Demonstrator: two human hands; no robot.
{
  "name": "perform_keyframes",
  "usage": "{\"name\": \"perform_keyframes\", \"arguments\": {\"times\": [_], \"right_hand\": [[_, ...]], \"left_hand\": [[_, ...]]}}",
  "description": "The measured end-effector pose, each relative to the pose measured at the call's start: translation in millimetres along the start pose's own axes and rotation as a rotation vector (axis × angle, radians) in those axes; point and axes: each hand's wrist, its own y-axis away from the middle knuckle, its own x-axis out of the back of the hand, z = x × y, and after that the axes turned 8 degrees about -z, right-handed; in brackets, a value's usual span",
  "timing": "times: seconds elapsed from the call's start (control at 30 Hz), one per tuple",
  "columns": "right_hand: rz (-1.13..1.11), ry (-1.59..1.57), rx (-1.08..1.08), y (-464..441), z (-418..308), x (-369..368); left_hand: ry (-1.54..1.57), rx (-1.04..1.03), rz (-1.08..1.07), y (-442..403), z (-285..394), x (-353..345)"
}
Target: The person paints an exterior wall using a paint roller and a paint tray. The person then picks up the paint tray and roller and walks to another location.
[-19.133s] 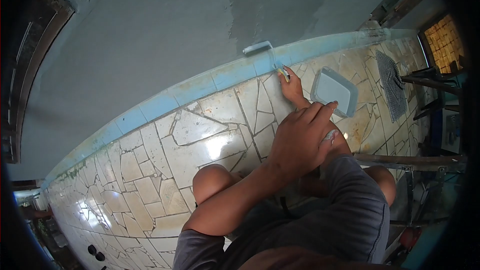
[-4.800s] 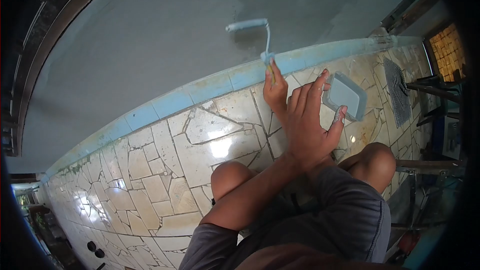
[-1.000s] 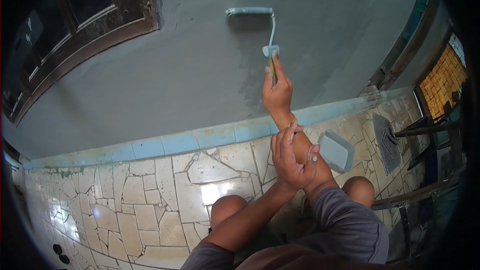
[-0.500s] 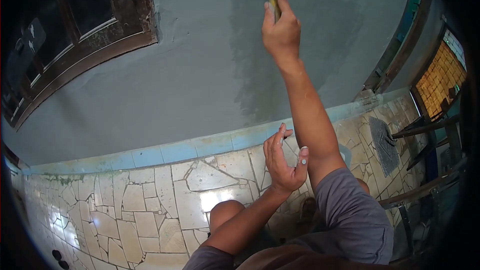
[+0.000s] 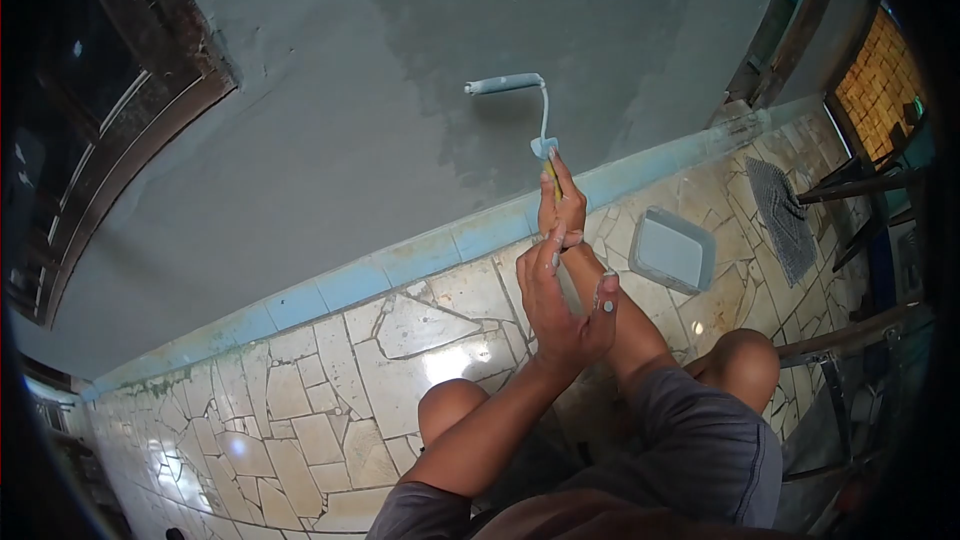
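My right hand [image 5: 565,205] grips the handle of a paint roller [image 5: 505,85], whose narrow sleeve points left in front of the grey wall [image 5: 300,140]. Whether the sleeve touches the wall I cannot tell. Darker, wet-looking grey covers the wall behind and above it. My left hand [image 5: 565,315] is held up near my right wrist, overlapping it in view, fingers apart and holding nothing. Pale paint spots mark its thumb and fingers. To the right on the floor stands a square paint container [image 5: 672,250] holding pale grey paint.
Light blue tiles [image 5: 420,258] run along the wall's foot above an irregular stone floor [image 5: 300,390]. A dark wooden window frame [image 5: 190,90] is at left. At right lie a grey mat [image 5: 782,220] and dark chair-like furniture [image 5: 850,340].
My right hand has come down from high on the wall with the roller, bringing its sleeve into view. The view has shifted, and the paint container now shows fully.
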Motion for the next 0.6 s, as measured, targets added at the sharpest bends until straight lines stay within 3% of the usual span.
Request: {"name": "perform_keyframes", "arguments": {"times": [0.23, 0.43, 0.6], "right_hand": [[0.007, -0.046, 0.099, -80.5, -24.5, 14.1], [0.239, 0.053, 0.451, -199.0, -107.2, 48.4], [0.235, 0.040, 0.465, -216.7, -119.5, 57.9]], "left_hand": [[0.013, 0.001, -0.034, -3.9, -3.7, -16.2], [0.015, 0.026, -0.025, -9.1, -1.9, -17.6], [0.009, 0.022, -0.024, -10.7, -0.9, -16.1]]}}
